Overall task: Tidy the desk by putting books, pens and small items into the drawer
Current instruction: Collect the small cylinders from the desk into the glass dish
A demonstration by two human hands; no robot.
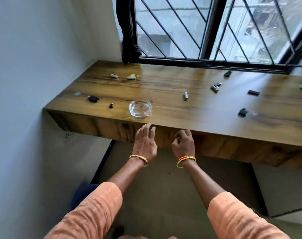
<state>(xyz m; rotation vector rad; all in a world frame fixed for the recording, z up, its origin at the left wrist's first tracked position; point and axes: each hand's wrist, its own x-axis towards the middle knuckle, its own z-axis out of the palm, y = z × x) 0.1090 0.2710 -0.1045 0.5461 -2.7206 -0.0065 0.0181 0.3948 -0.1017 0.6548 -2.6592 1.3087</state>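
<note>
The wooden tabletop (164, 87) carries scattered small things. Its front panel, probably the drawer front (112, 130), runs left to right and looks closed. The left hand (145, 142) lies flat against it with straight fingers; the right hand (184, 144) curls at the edge, its grip unclear. A hard pull could jolt the glass bowl (140, 108) near the front edge.
</note>
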